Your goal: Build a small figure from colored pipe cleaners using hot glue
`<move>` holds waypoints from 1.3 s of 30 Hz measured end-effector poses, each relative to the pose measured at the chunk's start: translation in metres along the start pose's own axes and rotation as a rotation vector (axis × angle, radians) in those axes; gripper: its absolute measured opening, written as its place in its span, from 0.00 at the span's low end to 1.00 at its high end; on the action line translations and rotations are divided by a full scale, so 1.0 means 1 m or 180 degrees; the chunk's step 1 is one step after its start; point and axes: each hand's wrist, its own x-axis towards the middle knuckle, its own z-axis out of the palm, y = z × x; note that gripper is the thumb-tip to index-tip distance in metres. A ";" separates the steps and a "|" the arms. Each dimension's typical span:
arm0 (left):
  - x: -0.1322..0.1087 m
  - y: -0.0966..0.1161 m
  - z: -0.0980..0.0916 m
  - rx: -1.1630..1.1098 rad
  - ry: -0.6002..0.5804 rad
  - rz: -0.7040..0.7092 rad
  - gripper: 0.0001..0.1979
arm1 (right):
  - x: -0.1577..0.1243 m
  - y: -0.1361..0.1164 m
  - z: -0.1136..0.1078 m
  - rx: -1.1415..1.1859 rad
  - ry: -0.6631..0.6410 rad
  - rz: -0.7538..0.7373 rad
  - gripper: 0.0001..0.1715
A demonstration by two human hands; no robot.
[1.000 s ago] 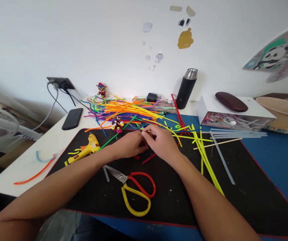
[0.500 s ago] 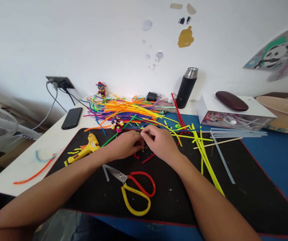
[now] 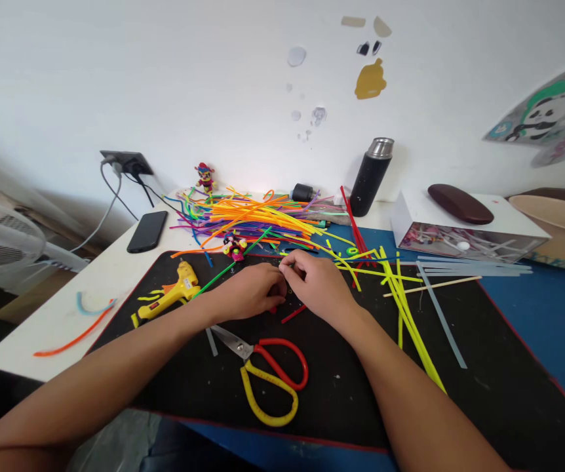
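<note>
Over the black mat (image 3: 341,406), my right hand (image 3: 316,282) is closed in a pinch, thumb against forefinger; whatever sits at its fingertips is too small to make out. My left hand (image 3: 250,292) is beside it with curled fingers, its thumb low by a small red piece (image 3: 272,310) that it partly covers. Between the hands' undersides lies a short red pipe cleaner (image 3: 293,314). Nearer to me are the scissors (image 3: 243,351), with one red and one yellow handle, blades pointing up-left. A small figure (image 3: 234,246) lies just beyond my left hand.
A yellow glue gun (image 3: 172,295) lies left, near a phone (image 3: 147,231). Behind the hands spreads a pile of colourful pipe cleaners (image 3: 257,213). Yellow stems (image 3: 410,321) and translucent glue sticks (image 3: 442,314) lie right. A black flask (image 3: 371,177) and white box (image 3: 410,223) stand behind.
The whole view has shifted slightly, with things sitting a little lower and to the right. My left fingers have dropped away from the right fingertips, covering more of the small red piece.
</note>
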 end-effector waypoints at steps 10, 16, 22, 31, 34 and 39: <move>-0.001 -0.012 -0.012 -0.0187 0.0205 -0.0033 0.07 | 0.004 0.009 -0.011 0.0995 0.0460 0.0269 0.12; 0.011 -0.014 -0.018 -0.0101 0.0383 -0.0024 0.08 | 0.007 0.012 -0.022 0.2083 0.0791 0.0723 0.17; 0.030 0.002 -0.004 0.0111 0.0219 0.0508 0.08 | 0.007 0.009 -0.018 0.1943 0.0658 0.0676 0.18; 0.045 -0.001 0.006 0.0157 0.0227 0.0489 0.06 | 0.006 0.013 -0.012 0.1476 0.0523 0.0518 0.14; 0.046 -0.004 0.007 0.0121 0.0234 0.0487 0.05 | 0.006 0.013 -0.010 0.1389 0.0498 0.0493 0.13; 0.043 -0.003 0.006 -0.0011 0.0313 0.0514 0.08 | 0.005 0.012 -0.010 0.1375 0.0469 0.0496 0.13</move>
